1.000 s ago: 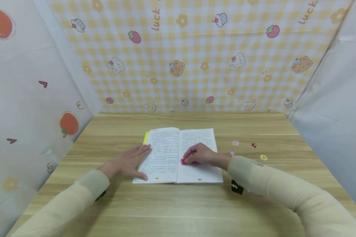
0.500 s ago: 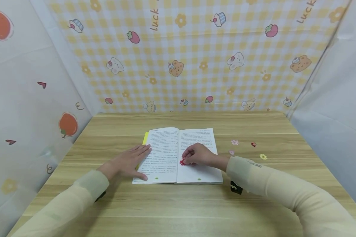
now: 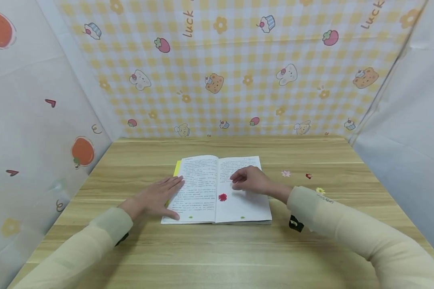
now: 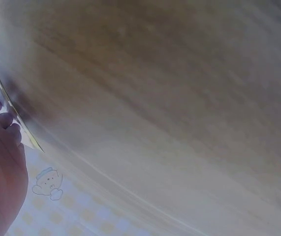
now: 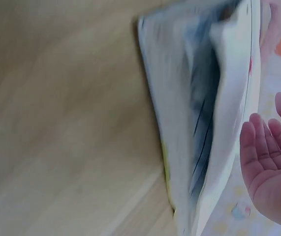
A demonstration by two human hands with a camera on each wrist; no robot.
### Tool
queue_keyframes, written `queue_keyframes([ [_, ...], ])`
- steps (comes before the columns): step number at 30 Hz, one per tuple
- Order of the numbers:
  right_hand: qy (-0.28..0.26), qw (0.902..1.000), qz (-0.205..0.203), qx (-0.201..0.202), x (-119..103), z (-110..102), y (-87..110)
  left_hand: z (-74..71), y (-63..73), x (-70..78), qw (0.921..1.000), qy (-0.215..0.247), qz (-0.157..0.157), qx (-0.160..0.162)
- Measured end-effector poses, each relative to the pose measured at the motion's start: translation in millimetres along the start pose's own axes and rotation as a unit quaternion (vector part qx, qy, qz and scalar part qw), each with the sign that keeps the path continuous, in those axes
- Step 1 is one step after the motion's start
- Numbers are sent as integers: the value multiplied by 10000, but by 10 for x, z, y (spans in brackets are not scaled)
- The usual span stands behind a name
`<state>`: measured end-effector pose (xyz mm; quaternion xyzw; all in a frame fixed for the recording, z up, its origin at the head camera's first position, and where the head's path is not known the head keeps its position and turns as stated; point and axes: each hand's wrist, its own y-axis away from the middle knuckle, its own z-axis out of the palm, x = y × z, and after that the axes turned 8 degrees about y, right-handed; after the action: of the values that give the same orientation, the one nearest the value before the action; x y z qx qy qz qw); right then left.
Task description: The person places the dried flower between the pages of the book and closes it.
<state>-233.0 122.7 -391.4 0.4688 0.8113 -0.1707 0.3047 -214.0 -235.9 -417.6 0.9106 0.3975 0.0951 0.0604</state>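
Observation:
An open book [image 3: 199, 182] with printed pages lies on the table. On the lower part of its right page, near the fold, sits a red flower [image 3: 222, 197] with many thin petals. My left hand [image 3: 159, 196] rests flat on the outer edge of the left page, fingers straight and thumb spread. Over the right page, right of the flower and apart from it, hovers my right hand [image 3: 251, 180]. Its fingers are loosely bent and hold nothing; the right wrist view shows the bare palm [image 5: 273, 184] and the thumb apart from the fingers.
Right of the book, small flowers lie on the wooden table [image 3: 217, 257]: a pink one [image 3: 285, 173], a dark red one [image 3: 308, 176] and a yellow one [image 3: 320, 190], partly behind the right sleeve [image 3: 332, 216]. A checked cloth [image 3: 238, 100] hangs behind the table.
My right hand has let go of the red flower, leaving it on the right page, and moved up and to the right. The sleeve now covers a pale pink flower. The left hand stays put.

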Motion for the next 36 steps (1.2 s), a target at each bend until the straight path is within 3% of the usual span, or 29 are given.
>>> queue_keyframes([
  [5,532,9975,-261,395,184,-165,-7,-12,4,3,10000,-38,27,12],
  [14,1576,9840,33,828,482,-372,-83,-12,19,8,10000,-56,68,45],
  [24,2387,9688,-182,645,704,-426,-197,13,24,-13,9998,-64,136,134],
  [29,2565,9651,-74,513,756,-429,-221,32,23,-16,9995,-67,195,223],
  [36,2666,9626,8,486,816,-441,-238,26,16,-16,9998,-56,146,111],
])
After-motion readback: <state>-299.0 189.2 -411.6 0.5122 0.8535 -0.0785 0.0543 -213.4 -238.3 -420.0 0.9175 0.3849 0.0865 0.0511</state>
